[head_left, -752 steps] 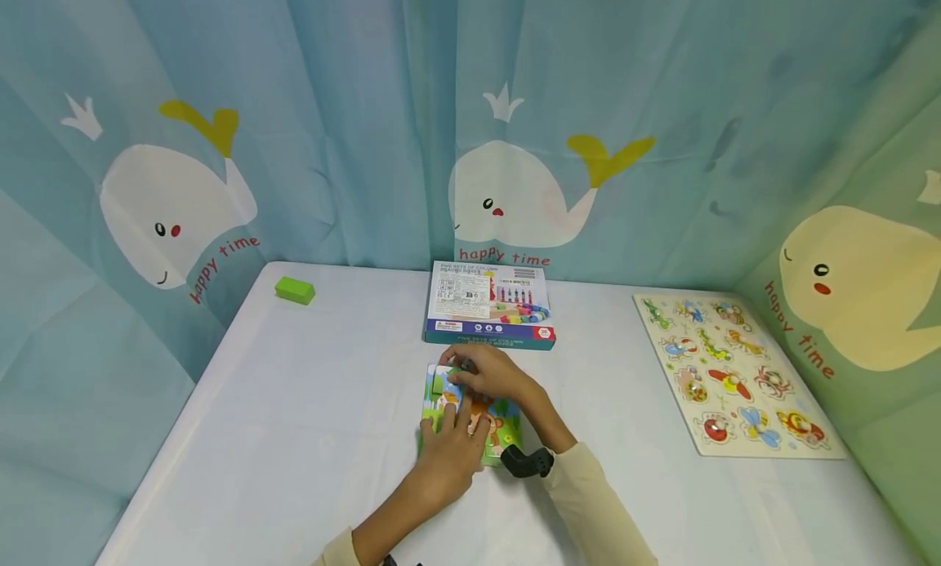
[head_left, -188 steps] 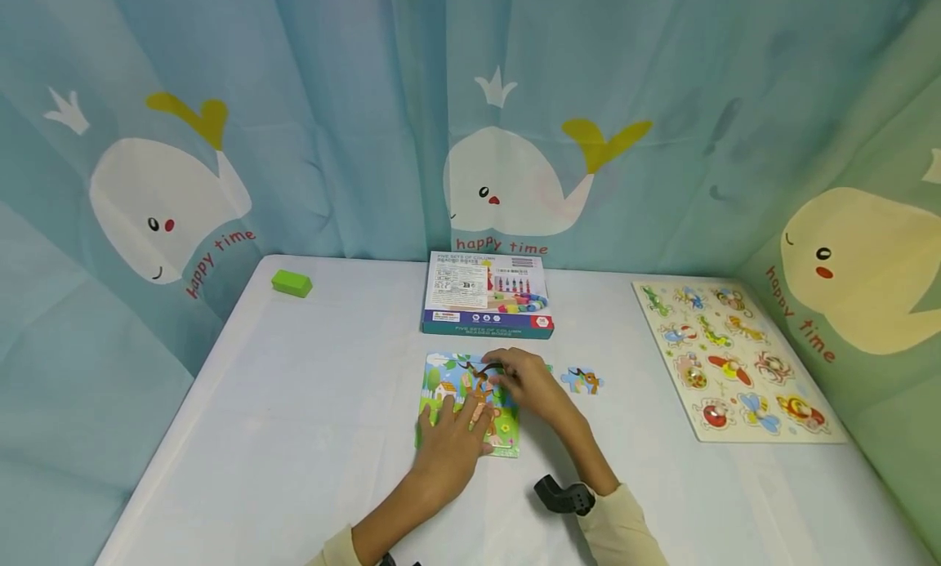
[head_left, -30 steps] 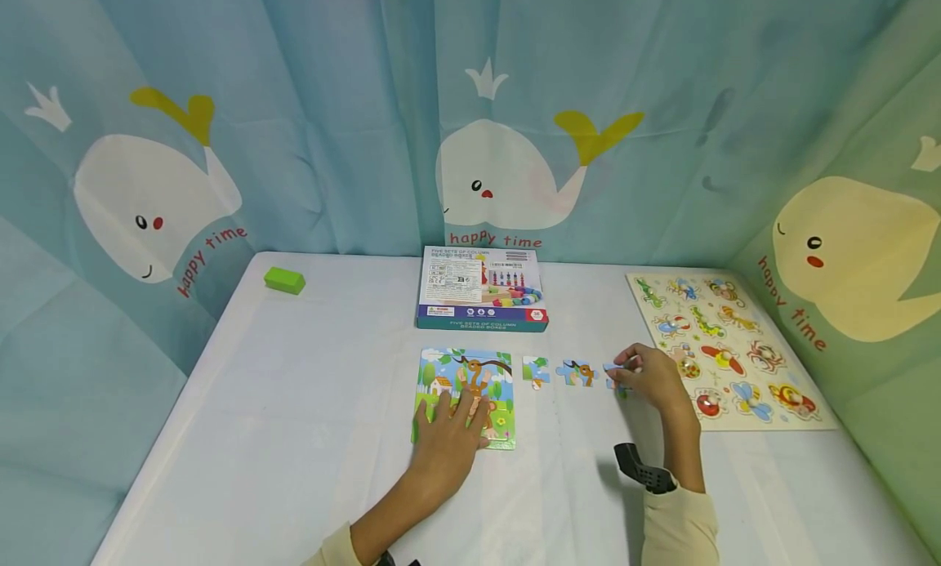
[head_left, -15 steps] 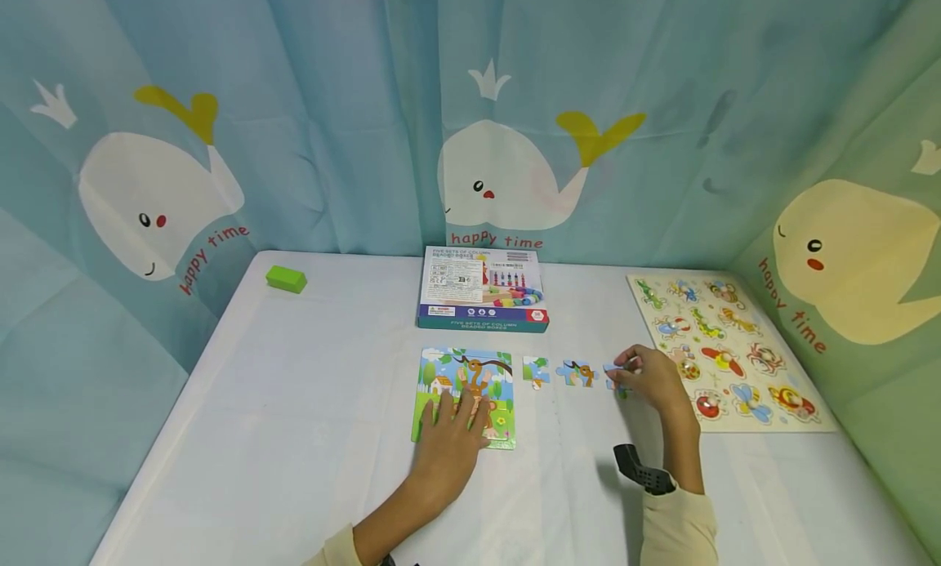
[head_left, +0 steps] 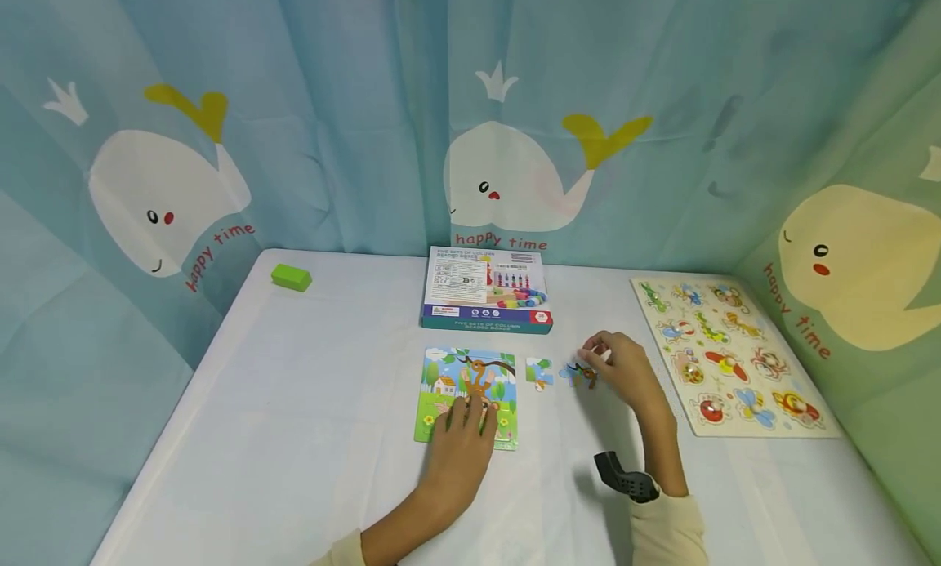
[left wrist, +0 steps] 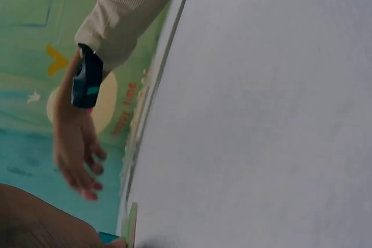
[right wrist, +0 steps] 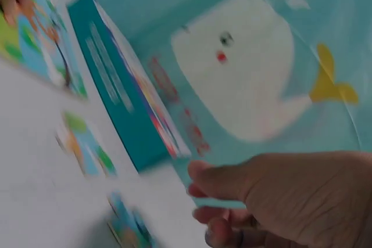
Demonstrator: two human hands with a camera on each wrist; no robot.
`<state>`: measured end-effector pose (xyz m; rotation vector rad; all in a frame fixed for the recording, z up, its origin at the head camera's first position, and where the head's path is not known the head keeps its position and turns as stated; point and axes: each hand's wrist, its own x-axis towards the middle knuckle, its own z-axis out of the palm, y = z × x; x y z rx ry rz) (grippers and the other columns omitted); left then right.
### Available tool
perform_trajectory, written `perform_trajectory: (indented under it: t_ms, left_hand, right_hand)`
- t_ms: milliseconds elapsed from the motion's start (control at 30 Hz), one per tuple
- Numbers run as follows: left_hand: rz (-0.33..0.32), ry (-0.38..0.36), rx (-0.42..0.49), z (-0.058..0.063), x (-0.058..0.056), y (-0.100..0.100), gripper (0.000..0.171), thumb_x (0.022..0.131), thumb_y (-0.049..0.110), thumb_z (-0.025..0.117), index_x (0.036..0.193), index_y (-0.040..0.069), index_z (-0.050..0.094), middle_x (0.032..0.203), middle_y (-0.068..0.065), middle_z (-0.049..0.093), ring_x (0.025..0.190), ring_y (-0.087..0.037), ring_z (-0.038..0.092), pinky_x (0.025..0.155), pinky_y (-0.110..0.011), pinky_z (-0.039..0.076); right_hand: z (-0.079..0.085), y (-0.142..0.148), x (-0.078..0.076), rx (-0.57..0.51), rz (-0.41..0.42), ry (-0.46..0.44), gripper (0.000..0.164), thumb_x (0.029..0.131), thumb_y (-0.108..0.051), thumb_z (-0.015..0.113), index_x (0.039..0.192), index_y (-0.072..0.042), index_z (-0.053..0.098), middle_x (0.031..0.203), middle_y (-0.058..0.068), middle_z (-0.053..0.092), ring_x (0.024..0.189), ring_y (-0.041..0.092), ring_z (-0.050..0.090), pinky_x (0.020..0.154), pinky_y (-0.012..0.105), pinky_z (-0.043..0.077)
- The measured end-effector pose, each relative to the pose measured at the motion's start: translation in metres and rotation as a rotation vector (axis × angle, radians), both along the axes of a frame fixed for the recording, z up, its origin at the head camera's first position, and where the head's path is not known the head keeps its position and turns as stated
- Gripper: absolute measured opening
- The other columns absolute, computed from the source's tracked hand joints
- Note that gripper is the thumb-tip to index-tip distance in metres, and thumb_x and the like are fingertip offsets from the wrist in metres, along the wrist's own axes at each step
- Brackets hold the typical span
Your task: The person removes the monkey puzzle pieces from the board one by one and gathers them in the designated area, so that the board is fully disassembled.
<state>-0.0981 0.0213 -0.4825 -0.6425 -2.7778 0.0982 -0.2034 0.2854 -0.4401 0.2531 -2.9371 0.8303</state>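
Observation:
In the head view, my left hand [head_left: 461, 447] rests with its fingers on a jigsaw board [head_left: 435, 403] picturing a monkey, a house and trees; in the left wrist view part of it fills the lower left corner. My right hand [head_left: 625, 366] hovers over the table, fingertips just above a loose jigsaw piece [head_left: 581, 375] showing a monkey and branch. In the right wrist view, my right hand [right wrist: 290, 201] has loosely bent fingers, with nothing visible between them. Another loose piece [head_left: 539, 372], blue and green, lies between board and monkey piece.
Behind the jigsaw lies a flat bead-set box [head_left: 485, 292]. A wooden peg puzzle board [head_left: 735, 354] with insect pictures lies on the right. A green block [head_left: 292, 278] sits at the back left corner. Blue curtain [head_left: 353, 141] with whales hangs behind the white table [head_left: 309, 419].
Loose pieces now lie right of the jigsaw. In the last half second my right hand left a third piece, now out of sight, and moved left. My left hand shifted slightly right.

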Motion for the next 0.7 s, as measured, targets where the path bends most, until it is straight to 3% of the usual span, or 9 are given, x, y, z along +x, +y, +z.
perform_trajectory:
  t_ms: [200,367,567,700]
  left_hand:
    - [0.026,-0.037,-0.018,0.001,0.007,0.005,0.059,0.082,0.026,0.079,0.136,0.013,0.058,0.139,-0.014,0.054,0.126,-0.031,0.053,0.09,-0.04,0.052]
    - [0.039,-0.024,0.01,0.0,0.008,0.008,0.056,0.084,0.027,0.077,0.135,0.013,0.059,0.137,-0.013,0.055,0.125,-0.031,0.054,0.09,-0.043,0.053]
    - [0.042,-0.023,0.038,-0.001,0.006,0.01,0.054,0.084,0.024,0.077,0.133,0.01,0.061,0.133,-0.012,0.057,0.123,-0.03,0.053,0.089,-0.046,0.054]
    - [0.038,-0.004,0.031,-0.002,0.005,0.009,0.053,0.082,0.022,0.079,0.131,0.01,0.063,0.129,-0.012,0.06,0.121,-0.028,0.056,0.087,-0.045,0.055]
  right_hand:
    - [-0.004,-0.051,-0.006,-0.117,0.245,-0.085,0.012,0.094,-0.016,0.065,0.097,-0.004,0.067,0.087,0.007,0.065,0.063,0.012,0.053,0.054,0.024,0.045]
    - [-0.009,-0.084,-0.013,-0.173,0.454,-0.121,0.013,0.095,-0.012,0.063,0.1,-0.002,0.07,0.091,0.008,0.069,0.069,0.008,0.056,0.062,0.023,0.048]
    - [-0.013,-0.119,-0.028,-0.184,0.626,-0.151,0.018,0.098,-0.011,0.058,0.102,0.001,0.071,0.093,0.011,0.07,0.075,0.016,0.064,0.07,0.024,0.052]
    - [-0.015,-0.136,-0.035,-0.151,0.693,-0.172,0.019,0.099,-0.011,0.056,0.1,-0.001,0.072,0.09,0.008,0.068,0.074,0.012,0.059,0.07,0.023,0.051]
